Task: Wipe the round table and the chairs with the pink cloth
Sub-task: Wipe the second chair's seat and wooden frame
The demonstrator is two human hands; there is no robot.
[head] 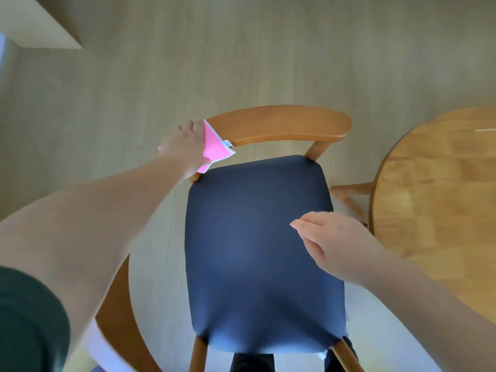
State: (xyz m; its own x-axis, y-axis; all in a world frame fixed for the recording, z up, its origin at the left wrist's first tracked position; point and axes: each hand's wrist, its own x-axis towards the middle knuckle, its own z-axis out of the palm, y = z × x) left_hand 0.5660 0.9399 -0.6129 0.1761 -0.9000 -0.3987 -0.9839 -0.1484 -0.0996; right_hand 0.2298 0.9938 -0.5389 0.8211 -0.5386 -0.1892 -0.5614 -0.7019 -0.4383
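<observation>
Gripping the folded pink cloth with a white edge [214, 146] in the left hand [182, 146], fingers curled over it and pressing it against the left end of the curved honey-coloured wooden backrest rail [279, 124] of the chair. Hovering the right hand [324, 237] above the right part of the dark blue padded seat [260, 251], fingers straight and relaxed, grasping nothing; whether touching the seat or just above it, hard to tell.

Running left to right across the far side of the chair, that rail, with its long axis almost level in the view and its bare length stretching away to the right of the cloth. Sitting at the very left tip of that length, the cloth, so probably calling for a sweep rightward along the rail toward its rounded far-right end. Lying far closer to the rail, the left hand; staying near and low, the right hand, well apart from the backrest.

Standing to the right of the chair, the round light wooden desk [440, 189], near the seat's right edge but not touching it. Curving at near left, under the left forearm, the wooden back of a second chair [118, 312]. Spreading beneath everything, the pale plank floor [241, 49].
</observation>
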